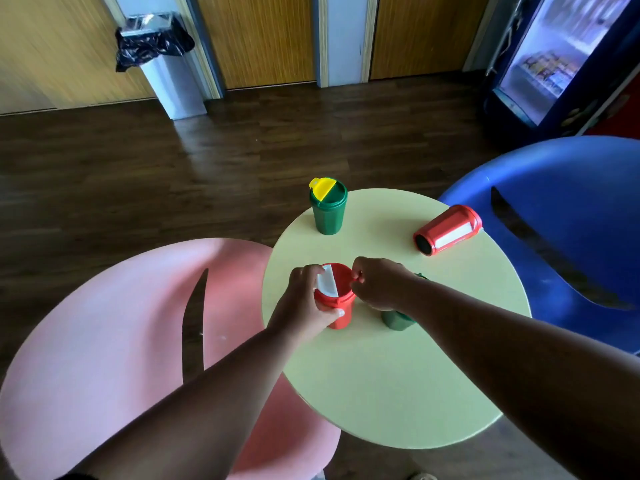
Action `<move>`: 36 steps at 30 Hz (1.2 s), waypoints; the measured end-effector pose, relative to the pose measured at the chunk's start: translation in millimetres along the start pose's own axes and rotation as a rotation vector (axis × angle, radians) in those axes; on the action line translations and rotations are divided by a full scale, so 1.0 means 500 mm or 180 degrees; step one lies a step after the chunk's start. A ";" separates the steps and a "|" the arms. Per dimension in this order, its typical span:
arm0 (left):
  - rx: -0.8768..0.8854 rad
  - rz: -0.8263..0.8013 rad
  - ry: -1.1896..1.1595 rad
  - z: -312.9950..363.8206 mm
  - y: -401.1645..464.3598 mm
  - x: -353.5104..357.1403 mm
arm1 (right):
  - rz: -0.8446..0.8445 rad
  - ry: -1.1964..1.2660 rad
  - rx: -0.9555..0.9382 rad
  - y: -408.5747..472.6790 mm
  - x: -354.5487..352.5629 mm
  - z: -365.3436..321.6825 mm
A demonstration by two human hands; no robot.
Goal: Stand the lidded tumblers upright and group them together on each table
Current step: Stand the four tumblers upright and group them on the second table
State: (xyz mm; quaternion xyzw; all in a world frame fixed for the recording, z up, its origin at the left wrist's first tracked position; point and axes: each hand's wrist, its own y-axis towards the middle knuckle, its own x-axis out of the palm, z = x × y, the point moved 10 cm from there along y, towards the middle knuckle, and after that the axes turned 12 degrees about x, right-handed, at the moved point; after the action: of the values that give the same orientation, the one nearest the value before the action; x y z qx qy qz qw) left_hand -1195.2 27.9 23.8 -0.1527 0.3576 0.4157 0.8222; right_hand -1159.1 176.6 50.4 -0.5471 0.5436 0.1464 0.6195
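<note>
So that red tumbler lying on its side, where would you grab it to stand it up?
Around the middle of the red tumbler's ribbed body, coming from above. It lies with its dark base toward the person and its lid toward the blue chair, so a wrap across the body should let you tip it upright.

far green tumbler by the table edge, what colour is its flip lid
Yellow, on the upright green tumbler; the head view shows it clearly.

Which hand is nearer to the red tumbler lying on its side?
The right hand. It is at the lid of the upright red tumbler, with the tipped red tumbler farther back and to its right. The left hand holds the upright tumbler's other side, farther away.
</note>
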 end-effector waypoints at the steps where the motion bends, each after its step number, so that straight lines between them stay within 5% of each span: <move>1: 0.0022 -0.0056 0.0036 0.005 -0.005 0.003 | 0.0029 -0.0007 -0.0047 -0.003 0.003 0.001; 15: -0.0247 -0.0658 0.0284 0.032 -0.004 0.041 | 0.0175 -0.0057 -0.0220 -0.006 0.011 0.044; 20: -0.0268 -0.0484 0.0467 0.050 0.003 0.038 | 0.0653 -0.0162 -0.0284 -0.046 -0.044 0.104; 29: -0.0244 -0.0247 0.0411 0.084 0.009 0.064 | 0.0079 0.0140 0.0144 -0.042 0.012 0.221; 36: -0.0348 -0.0220 0.0540 0.094 0.017 0.083 | 0.0203 0.0705 0.0339 -0.048 0.014 0.249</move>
State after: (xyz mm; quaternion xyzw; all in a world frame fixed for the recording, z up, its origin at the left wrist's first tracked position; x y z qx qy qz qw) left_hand -1163.8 82.7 27.5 -0.2443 0.3971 0.3916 0.7933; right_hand -1074.0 269.1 33.3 -0.5086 0.6329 0.0757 0.5788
